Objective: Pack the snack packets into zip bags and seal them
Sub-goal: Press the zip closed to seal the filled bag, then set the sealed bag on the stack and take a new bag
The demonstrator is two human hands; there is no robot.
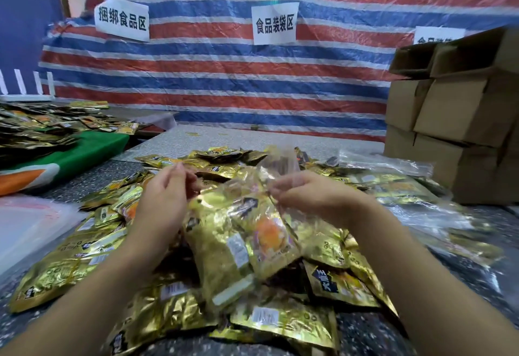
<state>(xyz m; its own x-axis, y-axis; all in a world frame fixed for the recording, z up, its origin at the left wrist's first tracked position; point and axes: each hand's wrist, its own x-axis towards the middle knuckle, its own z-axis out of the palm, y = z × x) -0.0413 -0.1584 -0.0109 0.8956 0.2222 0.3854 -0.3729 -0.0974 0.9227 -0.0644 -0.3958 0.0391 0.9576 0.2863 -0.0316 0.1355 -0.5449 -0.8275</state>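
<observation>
Above the heap of gold foil snack packets [174, 294], both the left hand [165, 195] and right hand [311, 195] pinch the mouth of a clear plastic zip bag [241, 232] stuffed with packets; brown cardboard boxes [460, 108] stand right of the heap.

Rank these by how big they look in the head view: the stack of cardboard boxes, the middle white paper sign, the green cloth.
Largest to smallest:
1. Stack of cardboard boxes
2. Green cloth
3. Middle white paper sign
The sign hangs farther back, so its true size is unsure.

Both hands raised, left [165, 187] and right [306, 195], forearms extended, fingers curled and pinching.
</observation>
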